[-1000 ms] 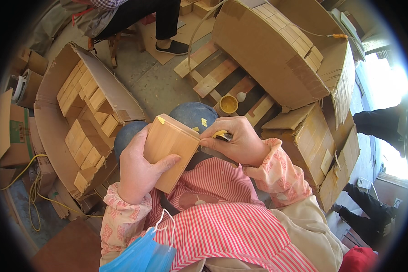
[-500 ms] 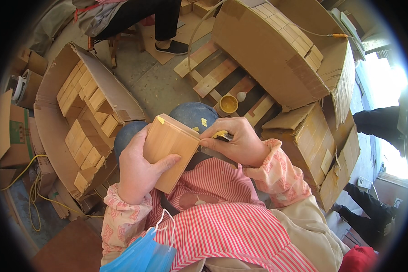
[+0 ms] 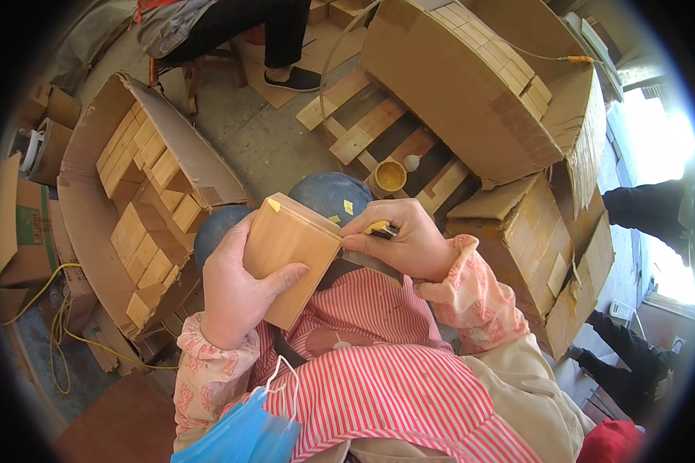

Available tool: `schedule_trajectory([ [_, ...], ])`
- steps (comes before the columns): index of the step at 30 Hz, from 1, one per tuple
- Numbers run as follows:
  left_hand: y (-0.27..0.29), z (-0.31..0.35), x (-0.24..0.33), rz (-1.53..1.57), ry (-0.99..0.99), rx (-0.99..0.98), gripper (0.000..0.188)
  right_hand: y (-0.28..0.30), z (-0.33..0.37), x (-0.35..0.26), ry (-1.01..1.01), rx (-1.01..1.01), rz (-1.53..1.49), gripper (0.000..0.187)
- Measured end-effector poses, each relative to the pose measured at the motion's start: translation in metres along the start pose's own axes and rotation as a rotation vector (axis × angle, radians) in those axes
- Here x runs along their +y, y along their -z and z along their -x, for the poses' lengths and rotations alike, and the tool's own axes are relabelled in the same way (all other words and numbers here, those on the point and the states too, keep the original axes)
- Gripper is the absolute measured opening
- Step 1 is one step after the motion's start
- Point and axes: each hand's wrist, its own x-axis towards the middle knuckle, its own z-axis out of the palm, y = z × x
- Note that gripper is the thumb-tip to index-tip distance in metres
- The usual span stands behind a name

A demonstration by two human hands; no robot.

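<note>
My left hand (image 3: 235, 289) grips a smooth, light wooden box (image 3: 289, 251) by its left side, thumb across the face, and holds it tilted above my lap. A yellow patch (image 3: 274, 204) marks the box's upper left corner. At the right edge of the box, the thumb and forefinger of my right hand (image 3: 405, 239) are pressed together against it. Tucked in that same hand is a small yellow and black tool (image 3: 381, 229), mostly hidden by the fingers. Small yellow pieces (image 3: 348, 207) stick to my jeans just beyond the box.
Stacked wooden boxes fill a cardboard carton (image 3: 85, 193) on the left and a larger carton (image 3: 455, 100) at the far right. A tub of yellow paste (image 3: 390, 177) stands by a wooden pallet (image 3: 371, 131). A seated person's leg (image 3: 282, 38) is ahead; yellow cord (image 3: 58, 332) lies left.
Both hands and the wooden box stay almost where they were. The seated person ahead has shifted slightly.
</note>
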Motion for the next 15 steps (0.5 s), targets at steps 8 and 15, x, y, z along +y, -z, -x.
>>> schedule_trajectory([
  [8, 0.000, 0.000, -0.001, -0.043, -0.019, 0.005, 0.085, -0.002, 0.001, 0.001, -0.011, 0.006, 0.003, 0.015],
  [15, -0.002, 0.000, 0.000, 0.035, 0.027, 0.003, 0.082, -0.001, 0.022, 0.005, -0.307, 0.145, -0.338, 0.031],
])
